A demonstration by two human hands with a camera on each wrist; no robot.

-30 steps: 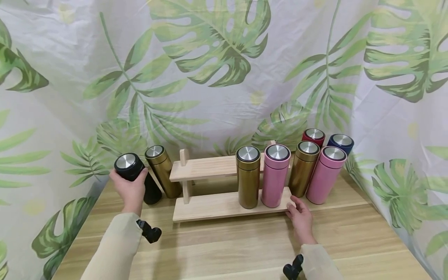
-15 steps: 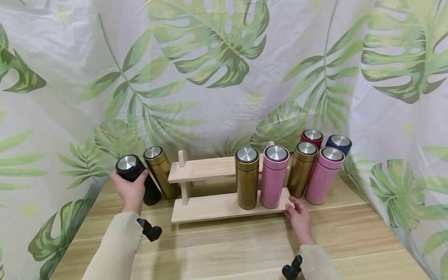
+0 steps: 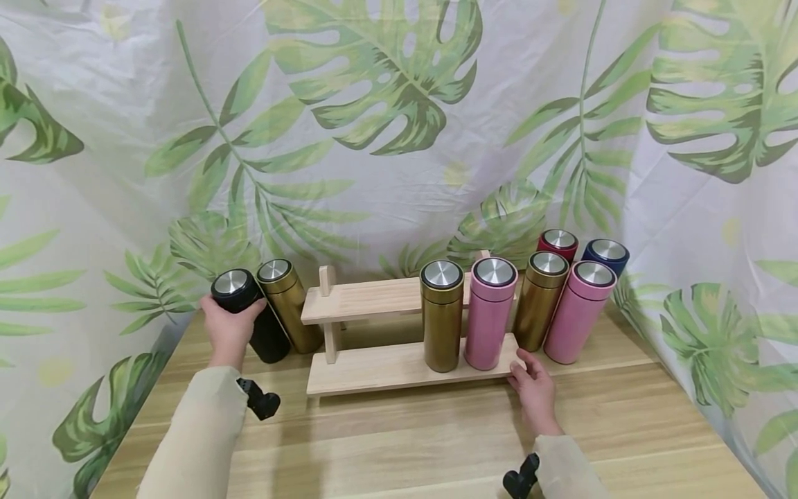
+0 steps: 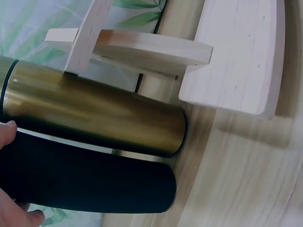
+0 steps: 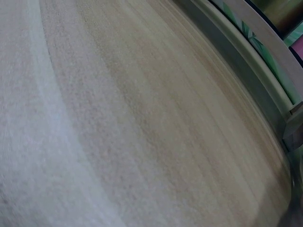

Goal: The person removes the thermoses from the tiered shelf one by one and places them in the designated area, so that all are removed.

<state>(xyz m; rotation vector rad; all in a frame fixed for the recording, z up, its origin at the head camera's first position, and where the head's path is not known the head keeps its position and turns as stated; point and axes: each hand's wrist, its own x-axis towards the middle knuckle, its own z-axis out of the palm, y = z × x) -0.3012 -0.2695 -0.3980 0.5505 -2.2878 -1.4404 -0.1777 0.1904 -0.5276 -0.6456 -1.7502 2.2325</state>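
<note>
My left hand [image 3: 227, 333] grips a black thermos bottle [image 3: 271, 336] just under its silver-topped lid. That bottle stands close beside a gold thermos bottle [image 3: 293, 308], left of a two-tier wooden shelf [image 3: 368, 367]. In the left wrist view the black bottle [image 4: 94, 177] and the gold one [image 4: 99, 111] lie side by side, a narrow gap between them. My right hand [image 3: 536, 391] holds the right front corner of the lower board between thumb and fingers. On that board stand a gold bottle [image 3: 441, 326] and a pink bottle [image 3: 490, 322].
Right of the shelf stand another gold bottle [image 3: 541, 305], a pink one [image 3: 575, 319], a red one [image 3: 557, 242] and a blue one [image 3: 607, 255]. A leaf-patterned curtain [image 3: 399, 208] hangs behind the wooden table [image 3: 399, 443].
The black bottle's top has shifted slightly right toward the gold bottle, with my left hand moving along on it. My right hand has stayed at the shelf corner.
</note>
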